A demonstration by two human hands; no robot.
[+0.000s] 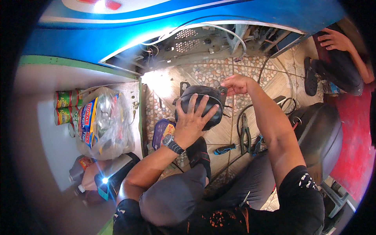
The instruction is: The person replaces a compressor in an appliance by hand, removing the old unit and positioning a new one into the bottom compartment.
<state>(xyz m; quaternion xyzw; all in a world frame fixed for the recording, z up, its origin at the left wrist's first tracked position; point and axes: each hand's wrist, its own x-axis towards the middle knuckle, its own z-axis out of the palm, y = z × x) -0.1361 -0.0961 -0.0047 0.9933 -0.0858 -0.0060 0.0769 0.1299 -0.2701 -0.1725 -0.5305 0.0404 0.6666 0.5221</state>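
A black, dome-shaped compressor (209, 96) stands on the floor ahead of me, one flat foot (184, 85) showing at its far left. My left hand (193, 117) lies on its top with fingers spread, a watch (172, 143) at the wrist. At the compressor's right edge, my right hand (236, 85) pinches a small dark round piece (223, 90); the fingertips partly hide it. Pliers (245, 133) lie below my right forearm, near a blue-and-black tool handle (224, 149). By my left wrist sits a purple-rimmed plastic tub (158, 133), partly covered.
Beyond my hands, a blue appliance (235, 11) has an open lower compartment (192, 45) with loose cables. Cans (66, 114) and a plastic bag (107, 121) occupy the left shelf. Another person's hand (335, 40) shows at far right. A black cable (239, 117) curves across the floor.
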